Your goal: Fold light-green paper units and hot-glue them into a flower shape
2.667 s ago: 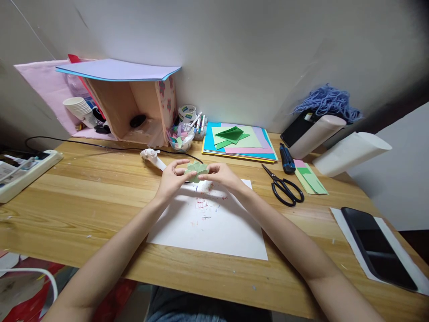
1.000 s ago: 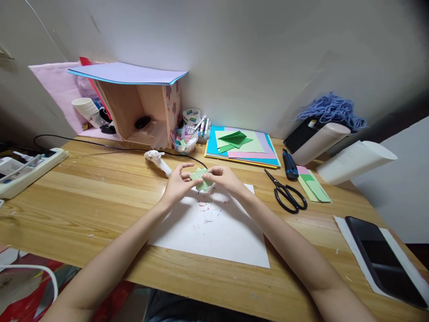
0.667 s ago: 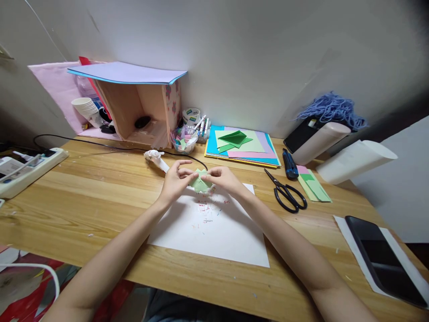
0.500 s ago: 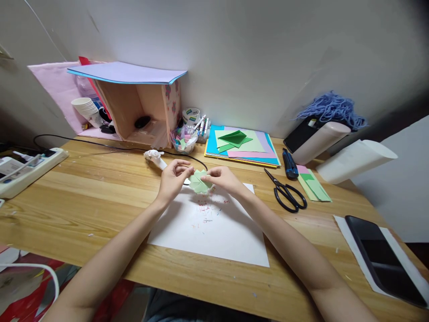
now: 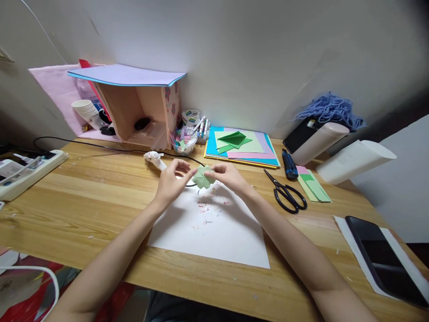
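A light green folded paper piece (image 5: 203, 177) with a notched edge hangs between my two hands, above the white sheet. My left hand (image 5: 173, 180) pinches its left side between thumb and fingers. On the other side, my right hand (image 5: 228, 176) pinches the right edge. Beneath lies the white paper sheet (image 5: 208, 243), marked with small red, orange and blue strokes. Just behind my left hand is a white glue gun (image 5: 154, 158), partly covered, with its black cord running left.
Black scissors (image 5: 285, 192), a blue cutter (image 5: 289, 164) and green paper strips (image 5: 313, 185) lie on the right. Behind stand a stack of coloured paper (image 5: 241, 154), a bowl of scraps (image 5: 183, 144) and a cardboard box (image 5: 172, 112). A black phone (image 5: 385, 259) lies front right.
The green paper piece has turned and tilted in my hands and sits slightly higher and further right. Both hands have shifted only a little and still hold it.
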The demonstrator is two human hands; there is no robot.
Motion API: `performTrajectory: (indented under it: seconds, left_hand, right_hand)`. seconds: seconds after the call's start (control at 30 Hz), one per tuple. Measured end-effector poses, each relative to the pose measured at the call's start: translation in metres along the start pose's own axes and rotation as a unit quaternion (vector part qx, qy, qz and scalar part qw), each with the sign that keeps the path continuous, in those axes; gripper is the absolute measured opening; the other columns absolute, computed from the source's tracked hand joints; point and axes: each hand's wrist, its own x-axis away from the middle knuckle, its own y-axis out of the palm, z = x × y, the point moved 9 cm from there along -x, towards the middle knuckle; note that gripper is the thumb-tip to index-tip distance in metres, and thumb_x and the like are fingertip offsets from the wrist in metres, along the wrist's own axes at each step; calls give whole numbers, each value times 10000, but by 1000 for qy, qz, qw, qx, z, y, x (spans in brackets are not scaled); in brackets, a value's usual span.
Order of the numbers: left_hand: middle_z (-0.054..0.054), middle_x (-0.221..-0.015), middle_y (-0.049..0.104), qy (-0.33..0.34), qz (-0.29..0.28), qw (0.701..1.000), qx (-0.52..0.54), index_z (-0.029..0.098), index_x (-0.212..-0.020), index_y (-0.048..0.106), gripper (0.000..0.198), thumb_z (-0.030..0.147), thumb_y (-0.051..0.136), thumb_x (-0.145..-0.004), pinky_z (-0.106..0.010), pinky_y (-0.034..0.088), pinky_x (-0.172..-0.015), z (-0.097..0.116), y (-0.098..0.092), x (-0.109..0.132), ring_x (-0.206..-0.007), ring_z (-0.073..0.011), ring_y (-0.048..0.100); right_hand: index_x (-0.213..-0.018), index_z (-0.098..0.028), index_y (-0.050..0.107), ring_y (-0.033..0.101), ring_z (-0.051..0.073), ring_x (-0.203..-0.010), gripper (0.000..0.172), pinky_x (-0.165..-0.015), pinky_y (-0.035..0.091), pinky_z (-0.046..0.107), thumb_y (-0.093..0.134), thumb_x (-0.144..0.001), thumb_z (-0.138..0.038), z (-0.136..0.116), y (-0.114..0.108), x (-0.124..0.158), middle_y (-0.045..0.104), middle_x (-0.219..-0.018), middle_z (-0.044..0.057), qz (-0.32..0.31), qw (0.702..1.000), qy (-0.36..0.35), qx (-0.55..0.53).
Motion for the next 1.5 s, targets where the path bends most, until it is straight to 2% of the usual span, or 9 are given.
performTrajectory:
  seconds: [0.2, 0.37, 0.6, 0.77, 1.03, 1.13, 1.27, 1.4, 1.5]
  left_hand:
    - [-32, -657, 627, -72, -124, 989, 22, 149, -658, 607, 278, 423, 658, -672, -236, 428, -567, -25, 28, 6, -618, -154, 571]
    - [-37, -662, 644, -28, -145, 989, 18, 169, -668, 656, 247, 385, 572, -749, -250, 424, -613, -10, 27, 4, -654, -174, 572]
    - [-35, -688, 658, 49, -54, 996, -57, 194, -701, 693, 130, 298, 619, -726, -242, 405, -632, 10, 5, 0, -652, -162, 558]
    - [-44, -740, 670, 21, 19, 999, 28, 173, -737, 696, 148, 310, 664, -689, -262, 446, -662, 10, -8, 0, -689, -165, 586]
    - [-51, -775, 660, -24, -2, 987, 161, 157, -701, 631, 209, 348, 700, -654, -277, 447, -742, 9, 1, 1, -770, -166, 597]
    - [-47, -792, 645, -49, -31, 971, 230, 161, -707, 577, 215, 360, 659, -704, -232, 426, -627, 6, 8, 1, -687, -122, 559]
    - [12, -641, 523, -112, -71, 926, 354, 170, -635, 479, 266, 325, 693, -665, -180, 326, -452, 2, 9, -1, -479, -51, 370]
    - [54, -520, 332, -129, -63, 877, 459, 181, -620, 464, 259, 298, 689, -670, -159, 263, -365, 6, -6, -8, -412, -43, 253]
    - [64, -500, 324, -145, -70, 863, 480, 170, -671, 531, 183, 271, 682, -692, -128, 273, -356, 1, -3, -9, -398, -27, 272]
  right_hand:
    - [-657, -122, 599, 486, 103, -575, 301, -553, 360, 237, 651, -653, -419, -5, -4, 0, 556, -631, 12, 14, 1000, -5, -2]
    - [-656, -119, 613, 490, 109, -574, 318, -557, 367, 244, 658, -636, -433, -1, -9, 0, 570, -638, 22, 20, 1000, 15, 10]
    - [-619, -119, 611, 481, 104, -551, 304, -539, 350, 237, 656, -635, -420, 3, -12, 0, 562, -599, 16, 16, 999, 27, 29]
    - [-643, -118, 625, 518, 118, -555, 293, -537, 371, 242, 643, -653, -411, 6, -6, 0, 595, -613, 31, -5, 999, 33, 36]
    - [-719, -120, 649, 548, 127, -571, 310, -524, 385, 237, 632, -664, -424, 13, 7, 1, 625, -651, 41, -46, 997, 41, 34]
    - [-709, -127, 632, 529, 115, -548, 304, -500, 362, 227, 623, -665, -428, 15, 11, 1, 605, -629, 27, -61, 996, 38, 48]
    - [-638, -133, 601, 485, 95, -528, 252, -490, 335, 217, 606, -665, -384, 19, 7, 0, 560, -593, 4, -82, 991, 42, 101]
    - [-555, -144, 565, 408, 82, -470, 237, -451, 281, 225, 609, -645, -359, 39, -14, -4, 496, -520, -15, -88, 970, 95, 203]
    - [-518, -155, 545, 392, 88, -448, 253, -434, 251, 238, 612, -649, -362, 52, -32, -4, 486, -490, -11, -87, 947, 132, 280]
